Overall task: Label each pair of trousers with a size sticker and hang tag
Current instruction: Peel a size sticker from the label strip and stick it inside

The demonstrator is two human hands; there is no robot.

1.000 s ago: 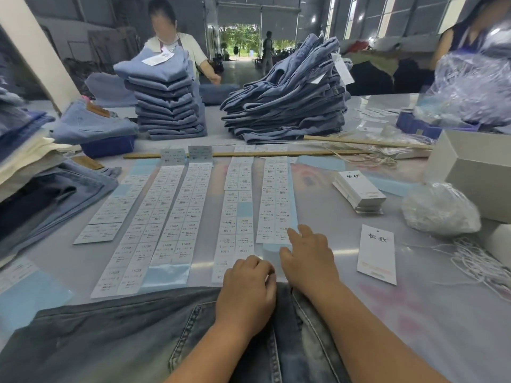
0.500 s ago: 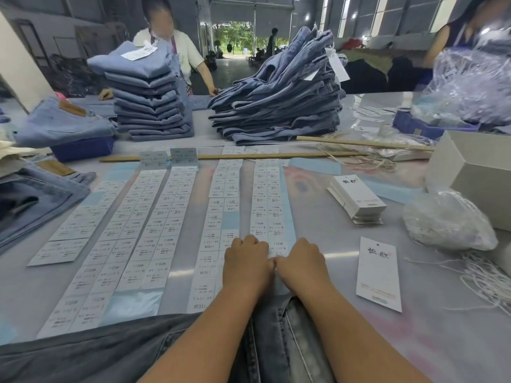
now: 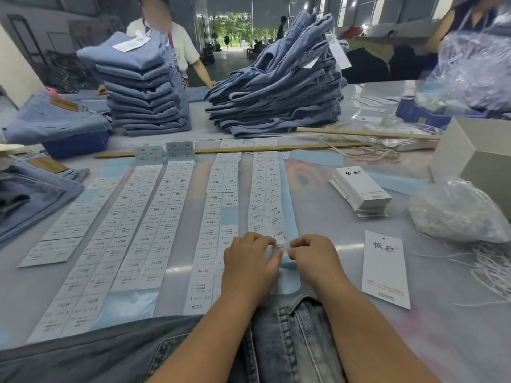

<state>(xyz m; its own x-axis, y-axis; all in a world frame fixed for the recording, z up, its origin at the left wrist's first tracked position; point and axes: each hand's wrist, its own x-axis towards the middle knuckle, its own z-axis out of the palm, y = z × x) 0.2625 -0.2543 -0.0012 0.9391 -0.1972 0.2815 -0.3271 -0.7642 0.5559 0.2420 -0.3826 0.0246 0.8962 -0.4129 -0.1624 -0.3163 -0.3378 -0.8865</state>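
A pair of grey-blue jeans [image 3: 293, 346] lies at the near table edge under my forearms. Several strips of white size stickers on pale blue backing [image 3: 154, 230] run across the table ahead. My left hand [image 3: 249, 265] and my right hand [image 3: 312, 258] meet at the near end of the rightmost strip [image 3: 265, 200]; together their fingertips pinch one small white sticker [image 3: 280, 246] there. A single white hang tag [image 3: 384, 268] lies flat to the right of my right hand. A stack of hang tags [image 3: 359, 190] sits farther back.
Two piles of folded blue jeans [image 3: 276, 87] stand at the back, with a person behind them. Wooden sticks [image 3: 249, 149] cross the table. A plastic bag [image 3: 453, 211], loose white strings [image 3: 486, 269] and a white box [image 3: 475, 158] are at right. More jeans lie at left.
Both hands have moved forward off the jeans' waistband to the end of the rightmost sticker strip and now pinch a sticker between them. The view has shifted slightly closer.
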